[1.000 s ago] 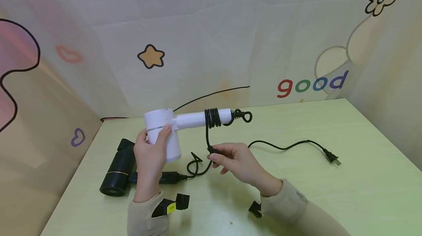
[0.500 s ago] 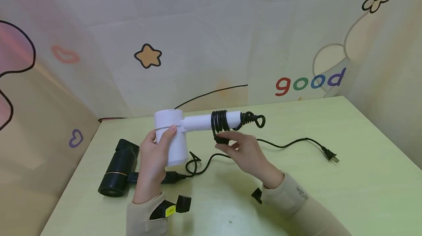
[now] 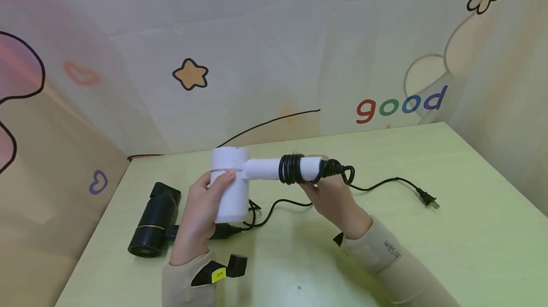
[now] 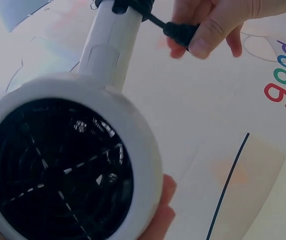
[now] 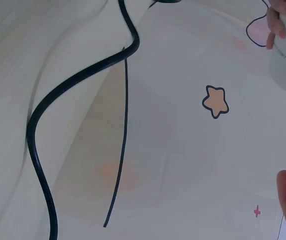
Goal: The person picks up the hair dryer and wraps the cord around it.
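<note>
My left hand (image 3: 203, 202) grips the barrel of a white hair dryer (image 3: 231, 197), its thumb lying across the front. The handle points right, held above the table. Several turns of black cord (image 3: 291, 169) circle the handle near its end. Behind and below that end is my right hand (image 3: 336, 202), its fingers largely hidden in the head view. The left wrist view shows the right hand pinching the cord's black plug (image 4: 179, 34) between thumb and fingers, beside the handle. That view also shows the dryer's round dark grille (image 4: 58, 170).
A black hair dryer (image 3: 151, 226) lies on the table (image 3: 449, 259) at the left, partly behind my left forearm. Its cord (image 3: 282, 201) runs right to a two-pin plug (image 3: 428, 198). A printed curtain (image 3: 265, 59) hangs along the table's back edge.
The white hair dryer and left hand have shifted right and slightly down in the head view. My right hand, with the plug, has gone from below the handle up behind it.
</note>
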`<state>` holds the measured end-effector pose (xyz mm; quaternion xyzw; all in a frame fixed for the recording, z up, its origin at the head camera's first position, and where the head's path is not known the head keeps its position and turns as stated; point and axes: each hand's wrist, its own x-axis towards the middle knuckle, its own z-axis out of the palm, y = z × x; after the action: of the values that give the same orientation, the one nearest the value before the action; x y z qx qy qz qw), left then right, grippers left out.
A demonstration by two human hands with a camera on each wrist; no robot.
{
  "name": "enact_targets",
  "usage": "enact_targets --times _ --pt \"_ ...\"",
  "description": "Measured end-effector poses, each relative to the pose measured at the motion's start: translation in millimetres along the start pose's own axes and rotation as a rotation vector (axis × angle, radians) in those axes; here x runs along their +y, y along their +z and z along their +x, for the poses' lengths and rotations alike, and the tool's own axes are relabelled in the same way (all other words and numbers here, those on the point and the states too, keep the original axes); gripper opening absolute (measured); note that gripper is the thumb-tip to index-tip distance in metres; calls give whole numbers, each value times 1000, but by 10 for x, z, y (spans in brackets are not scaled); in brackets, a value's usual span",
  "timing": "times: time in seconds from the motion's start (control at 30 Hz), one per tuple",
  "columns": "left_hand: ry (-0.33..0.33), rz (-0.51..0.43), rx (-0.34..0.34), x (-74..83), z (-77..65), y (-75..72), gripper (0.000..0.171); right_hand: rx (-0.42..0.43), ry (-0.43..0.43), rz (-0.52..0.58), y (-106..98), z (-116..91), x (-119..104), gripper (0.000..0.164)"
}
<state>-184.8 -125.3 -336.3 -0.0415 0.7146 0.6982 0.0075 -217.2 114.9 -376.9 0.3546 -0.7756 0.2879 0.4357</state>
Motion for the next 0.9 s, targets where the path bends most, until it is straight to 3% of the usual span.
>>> enact_targets --times 0.1,0.17,0.23,0.37,0.47,0.53,0.6,0.7,0.77,0.83,0.9 --pt "0 20 -35 1 -3 -18 47 69 7 56 8 -7 15 40" --pt "-5 37 -61 2 -10 -32 47 109 52 104 12 -3 21 33" --pt "-13 51 -81 5 -19 -43 46 124 78 40 25 -5 31 16" --pt "-33 67 -106 -2 -24 -63 46 134 57 -47 86 -31 64 44" --pt "-39 75 -107 -16 -18 -81 45 166 13 127 131 -62 86 36" --pt "-40 79 -104 -25 -15 -95 44 146 6 322 121 -62 79 20" --pt "-32 82 -104 -32 -9 -113 44 67 48 550 78 -51 62 26" --pt "-15 83 -105 -35 2 -133 43 -115 253 845 -39 6 9 32" --pt "-7 89 -110 -33 6 -143 43 -217 444 1001 -113 51 -18 32" --pt "-2 104 -116 -26 3 -149 43 -285 620 1036 -175 101 -35 33" --pt "0 124 -128 -17 -6 -152 45 -333 740 1014 -209 135 -32 37"
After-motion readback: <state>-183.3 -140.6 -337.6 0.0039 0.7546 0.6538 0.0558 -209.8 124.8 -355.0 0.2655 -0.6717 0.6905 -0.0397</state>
